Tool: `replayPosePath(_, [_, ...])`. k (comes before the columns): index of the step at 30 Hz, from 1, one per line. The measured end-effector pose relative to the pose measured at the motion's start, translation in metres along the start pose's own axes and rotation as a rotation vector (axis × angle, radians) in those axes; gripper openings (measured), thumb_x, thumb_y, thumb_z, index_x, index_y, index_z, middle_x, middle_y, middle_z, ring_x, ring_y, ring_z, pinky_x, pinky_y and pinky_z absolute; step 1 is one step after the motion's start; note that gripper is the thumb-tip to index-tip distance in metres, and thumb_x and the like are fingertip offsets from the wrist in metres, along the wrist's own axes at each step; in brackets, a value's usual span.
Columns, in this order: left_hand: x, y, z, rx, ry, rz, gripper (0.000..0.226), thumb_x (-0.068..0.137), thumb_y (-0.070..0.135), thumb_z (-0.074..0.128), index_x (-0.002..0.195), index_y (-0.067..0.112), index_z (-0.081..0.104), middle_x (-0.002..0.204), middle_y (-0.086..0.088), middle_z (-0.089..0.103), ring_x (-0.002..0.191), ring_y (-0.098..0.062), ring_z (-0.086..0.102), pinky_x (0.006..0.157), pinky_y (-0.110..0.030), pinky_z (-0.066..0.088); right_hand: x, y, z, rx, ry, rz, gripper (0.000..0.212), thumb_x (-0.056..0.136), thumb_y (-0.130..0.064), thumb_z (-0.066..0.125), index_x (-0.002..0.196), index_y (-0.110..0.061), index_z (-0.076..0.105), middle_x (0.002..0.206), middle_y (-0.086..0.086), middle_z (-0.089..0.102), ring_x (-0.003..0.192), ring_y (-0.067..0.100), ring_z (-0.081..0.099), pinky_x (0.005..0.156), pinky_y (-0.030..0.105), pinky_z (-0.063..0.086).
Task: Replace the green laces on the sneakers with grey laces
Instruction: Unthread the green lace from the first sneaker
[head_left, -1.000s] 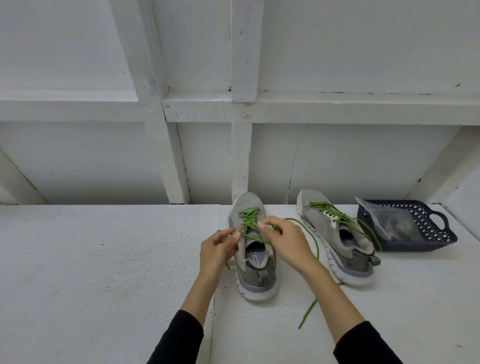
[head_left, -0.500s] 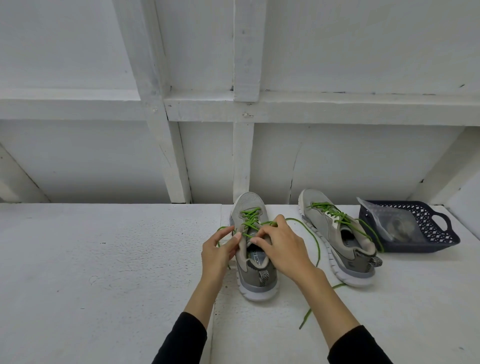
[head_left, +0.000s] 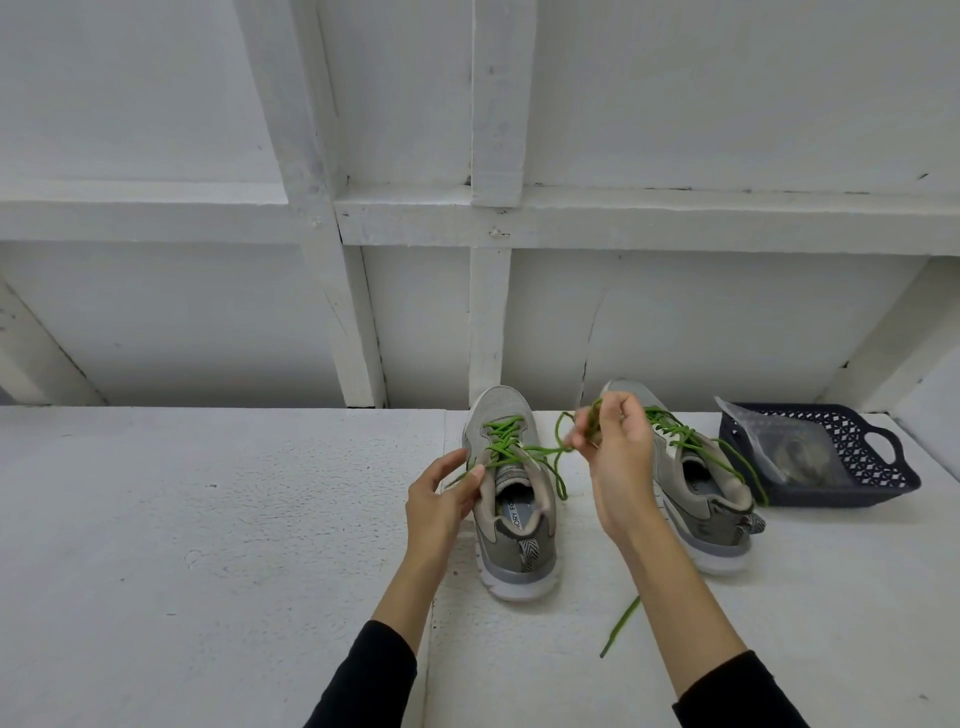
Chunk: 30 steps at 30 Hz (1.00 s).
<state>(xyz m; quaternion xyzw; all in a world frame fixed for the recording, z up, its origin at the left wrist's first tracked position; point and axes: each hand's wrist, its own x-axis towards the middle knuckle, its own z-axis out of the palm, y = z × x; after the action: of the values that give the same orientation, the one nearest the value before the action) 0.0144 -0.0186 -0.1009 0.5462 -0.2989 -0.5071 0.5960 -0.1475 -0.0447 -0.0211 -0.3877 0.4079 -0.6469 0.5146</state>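
Two grey sneakers with green laces stand on a white surface. The near sneaker (head_left: 511, 499) points away from me, its green lace (head_left: 503, 441) loosened at the top eyelets. My left hand (head_left: 441, 493) pinches the lace end at the sneaker's left collar. My right hand (head_left: 615, 462) is raised between the two shoes and pinches the other stretch of that lace, pulled out sideways to the right. The second sneaker (head_left: 696, 478) lies behind my right hand, its green lace (head_left: 691, 436) still threaded. A loose lace end (head_left: 621, 626) trails on the surface by my right forearm.
A dark blue perforated basket (head_left: 878, 467) sits at the right, holding a clear plastic bag (head_left: 779, 447) with something greyish inside. A white wall with timber framing (head_left: 488, 322) rises right behind the shoes. White tabletop (head_left: 208, 545) extends to the left.
My right hand has lifted off the near sneaker's tongue and moved up and right, drawing the green lace out. My left hand has stayed at the sneaker's left side.
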Motion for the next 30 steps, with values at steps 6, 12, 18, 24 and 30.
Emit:
replayPosePath(6, [0.003, -0.002, -0.001, 0.03, -0.01, -0.018, 0.023, 0.086, 0.012, 0.072, 0.109, 0.011, 0.071, 0.109, -0.007, 0.072, 0.088, -0.013, 0.072, 0.067, -0.016, 0.054, -0.006, 0.022, -0.01, -0.994, -0.283, -0.114, 0.016, 0.096, -0.042, 0.052, 0.089, -0.031, 0.06, 0.065, -0.01, 0.058, 0.052, 0.003, 0.048, 0.055, 0.029, 0.039])
replayPosePath(12, [0.003, -0.002, 0.0, 0.028, -0.009, -0.032, 0.017, 0.086, 0.011, 0.071, 0.103, 0.009, 0.072, 0.101, -0.011, 0.073, 0.08, -0.013, 0.072, 0.065, -0.017, 0.054, -0.009, 0.028, -0.004, -1.326, -0.377, -0.029, 0.018, 0.093, -0.039, 0.059, 0.084, -0.025, 0.067, 0.092, -0.01, 0.045, 0.09, 0.015, 0.052, 0.073, 0.028, 0.034])
replayPosePath(18, [0.003, -0.004, -0.002, 0.034, 0.002, -0.029, 0.019, 0.087, 0.012, 0.071, 0.106, 0.006, 0.072, 0.1, -0.009, 0.074, 0.078, -0.01, 0.072, 0.064, -0.016, 0.053, 0.0, 0.015, -0.009, -0.01, -0.044, 0.276, 0.03, 0.105, -0.019, 0.036, 0.085, -0.011, 0.057, 0.099, 0.011, 0.066, 0.09, 0.018, 0.063, 0.08, 0.027, 0.05])
replayPosePath(24, [0.005, -0.004, -0.001, 0.044, 0.005, -0.035, 0.021, 0.088, 0.012, 0.07, 0.107, 0.006, 0.072, 0.101, -0.008, 0.073, 0.079, -0.01, 0.07, 0.062, -0.013, 0.052, 0.01, 0.023, -0.045, -0.47, 0.204, 0.206, 0.032, 0.104, -0.024, 0.037, 0.077, -0.015, 0.049, 0.067, 0.003, 0.048, 0.05, 0.012, 0.041, 0.049, 0.028, 0.035])
replayPosePath(30, [0.005, -0.004, -0.002, 0.066, -0.01, -0.021, 0.021, 0.088, 0.013, 0.069, 0.109, 0.006, 0.071, 0.1, -0.009, 0.073, 0.085, -0.014, 0.07, 0.063, -0.013, 0.053, -0.014, 0.054, -0.053, -1.349, 0.056, 0.085, 0.02, 0.097, -0.023, 0.053, 0.116, -0.017, 0.057, 0.122, 0.003, 0.049, 0.12, 0.024, 0.043, 0.099, 0.039, 0.033])
